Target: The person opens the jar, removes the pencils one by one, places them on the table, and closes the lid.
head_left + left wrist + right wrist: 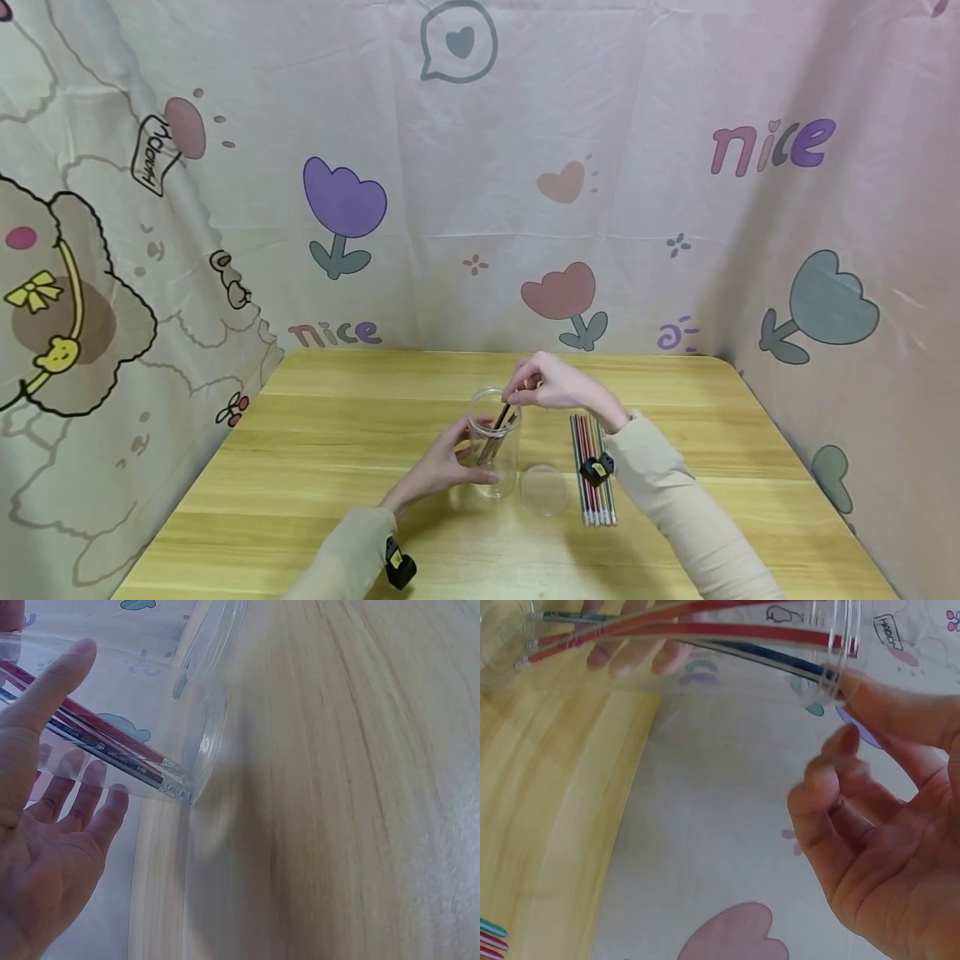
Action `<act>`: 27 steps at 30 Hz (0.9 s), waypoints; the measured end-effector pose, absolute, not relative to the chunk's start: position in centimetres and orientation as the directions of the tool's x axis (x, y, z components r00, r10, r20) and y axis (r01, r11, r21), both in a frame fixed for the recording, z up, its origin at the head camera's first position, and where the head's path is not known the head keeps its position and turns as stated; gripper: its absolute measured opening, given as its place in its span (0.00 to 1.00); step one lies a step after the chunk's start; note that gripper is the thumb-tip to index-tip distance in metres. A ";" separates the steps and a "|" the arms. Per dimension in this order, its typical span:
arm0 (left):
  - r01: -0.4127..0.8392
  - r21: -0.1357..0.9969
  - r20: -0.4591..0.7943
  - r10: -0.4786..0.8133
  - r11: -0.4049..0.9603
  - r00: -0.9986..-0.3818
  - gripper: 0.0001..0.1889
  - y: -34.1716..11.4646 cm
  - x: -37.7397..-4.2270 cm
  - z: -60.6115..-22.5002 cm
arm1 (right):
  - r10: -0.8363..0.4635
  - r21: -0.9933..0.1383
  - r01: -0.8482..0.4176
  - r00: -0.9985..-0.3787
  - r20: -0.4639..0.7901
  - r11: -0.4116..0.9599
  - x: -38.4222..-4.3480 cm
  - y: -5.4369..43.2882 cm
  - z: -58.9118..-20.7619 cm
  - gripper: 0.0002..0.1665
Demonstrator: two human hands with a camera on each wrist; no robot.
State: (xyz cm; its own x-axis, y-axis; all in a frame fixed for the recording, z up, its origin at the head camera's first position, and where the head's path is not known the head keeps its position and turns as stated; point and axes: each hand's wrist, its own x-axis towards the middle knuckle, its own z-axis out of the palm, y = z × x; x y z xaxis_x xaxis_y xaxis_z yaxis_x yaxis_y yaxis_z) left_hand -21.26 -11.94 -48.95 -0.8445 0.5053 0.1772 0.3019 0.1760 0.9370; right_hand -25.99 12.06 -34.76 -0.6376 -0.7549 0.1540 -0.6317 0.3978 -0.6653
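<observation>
A clear plastic jar stands on the table, and my left hand grips its side, thumb in front and fingers behind. Inside the jar, red pencils and dark pencils lean aslant, their metal-banded ends down at the base. Over the jar's mouth my right hand pinches the upper end of a dark pencil, whose lower part is within the jar. In the right wrist view, that pencil's top reaches the rim right by the fingertips, while the other fingers curl loosely.
Right of the jar lies a round clear lid on the wooden table. Beyond it, several coloured pencils lie side by side under the right forearm, eraser ends toward me. A printed cloth hangs behind and at both sides.
</observation>
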 end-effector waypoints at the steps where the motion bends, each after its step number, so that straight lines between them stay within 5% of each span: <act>1: 0.302 0.937 0.178 0.506 0.175 -0.844 0.43 -11.9 -21.3 -49.0 | -0.752 -0.659 -0.639 -0.638 0.165 0.398 -26.0 12.0 -34.8 0.05; 17: 0.299 0.938 0.174 0.507 0.177 -0.844 0.43 -12.0 -21.3 -49.1 | -0.644 -0.602 -0.705 -0.665 0.377 0.376 -25.3 11.5 -36.9 0.06; 27: 0.295 0.940 0.171 0.508 0.174 -0.844 0.45 -12.0 -21.3 -49.2 | -0.528 -0.855 -0.482 -0.785 0.324 0.192 -24.9 11.3 -37.7 0.11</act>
